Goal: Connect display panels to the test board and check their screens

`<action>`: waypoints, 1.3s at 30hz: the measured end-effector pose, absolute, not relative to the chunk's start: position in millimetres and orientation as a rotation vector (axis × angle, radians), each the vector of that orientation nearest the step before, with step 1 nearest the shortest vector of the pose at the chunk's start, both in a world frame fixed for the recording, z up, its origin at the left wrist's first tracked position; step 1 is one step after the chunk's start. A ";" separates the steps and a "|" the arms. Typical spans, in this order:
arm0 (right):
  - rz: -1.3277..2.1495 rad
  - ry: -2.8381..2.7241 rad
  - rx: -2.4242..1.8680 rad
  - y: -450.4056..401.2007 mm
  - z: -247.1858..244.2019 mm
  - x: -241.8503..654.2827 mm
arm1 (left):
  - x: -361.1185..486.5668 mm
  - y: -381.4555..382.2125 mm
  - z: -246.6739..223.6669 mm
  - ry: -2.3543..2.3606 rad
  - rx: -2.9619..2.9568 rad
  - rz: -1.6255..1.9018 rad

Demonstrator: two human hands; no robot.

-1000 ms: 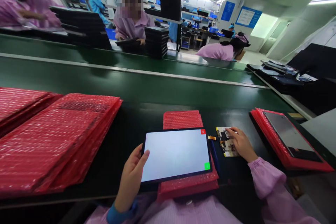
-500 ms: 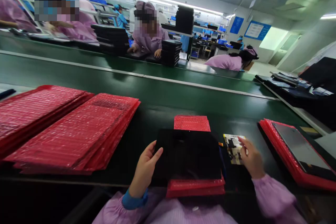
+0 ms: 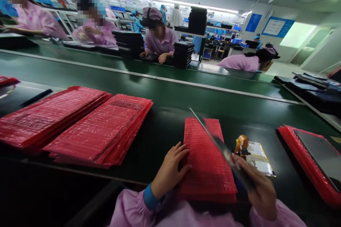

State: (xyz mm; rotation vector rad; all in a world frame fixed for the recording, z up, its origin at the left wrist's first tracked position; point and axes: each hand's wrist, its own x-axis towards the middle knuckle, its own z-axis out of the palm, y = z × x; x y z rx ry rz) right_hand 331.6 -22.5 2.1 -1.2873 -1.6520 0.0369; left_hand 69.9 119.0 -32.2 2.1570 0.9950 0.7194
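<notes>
My right hand is closed on a thin dark panel, tilted nearly edge-on above the right side of a red bubble-wrap stack. With fingers apart, my left hand rests at the left edge of that stack and holds nothing. To the right of the stack lies a small circuit part with a yellow edge, and an orange flex cable rises at its left end.
Two piles of red bubble-wrap sleeves lie at the left. Another red pile bears a grey panel at the right. Across the green bench, people in pink work beside black stacks.
The dark panel has been lifted off the red stack and tilted up to the right. My left hand has let go of it; my right hand has left the circuit part and taken the panel.
</notes>
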 end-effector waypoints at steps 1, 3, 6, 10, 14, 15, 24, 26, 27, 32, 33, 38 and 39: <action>-0.056 -1.900 -1.222 -17.0 -2.7 334.5 | 69.0 118.5 -33.8 0.991 2.199 0.685; -0.211 -2.240 -1.189 -7.1 -12.8 336.4 | 67.1 117.5 -32.2 1.021 2.180 0.721; -0.202 -2.418 -1.403 -2.0 -24.0 332.0 | 66.5 116.1 -17.4 1.080 2.033 0.810; 0.270 -2.265 -1.599 -5.9 -18.3 314.1 | 85.4 121.8 11.0 0.933 1.847 0.525; 0.604 -1.973 -1.856 8.6 -3.6 290.1 | 127.8 147.9 18.2 0.736 1.720 0.223; 0.658 -1.958 -1.877 15.2 -1.8 286.2 | 138.1 156.0 15.9 0.692 1.682 0.159; 0.788 -1.912 -1.892 38.4 -6.3 282.0 | 158.8 178.4 -12.0 0.492 1.546 0.122; 0.689 -1.910 -1.877 32.5 -10.9 284.1 | 157.2 175.9 -13.9 0.484 1.540 0.140; 0.602 -1.883 -1.885 28.8 -13.9 287.6 | 157.0 175.2 -14.5 0.484 1.537 0.148; 0.015 -1.541 -2.078 7.0 -30.9 324.4 | 159.8 177.1 -17.2 0.530 1.523 0.286; -0.021 -1.539 -2.092 2.0 -33.0 331.3 | 160.5 178.0 -17.6 0.552 1.524 0.334; 0.168 -1.829 -2.012 -24.2 -29.4 345.1 | 163.1 182.3 -17.8 0.657 1.544 0.526; 0.199 -1.872 -2.013 -27.7 -27.4 345.1 | 163.5 183.1 -17.8 0.673 1.545 0.545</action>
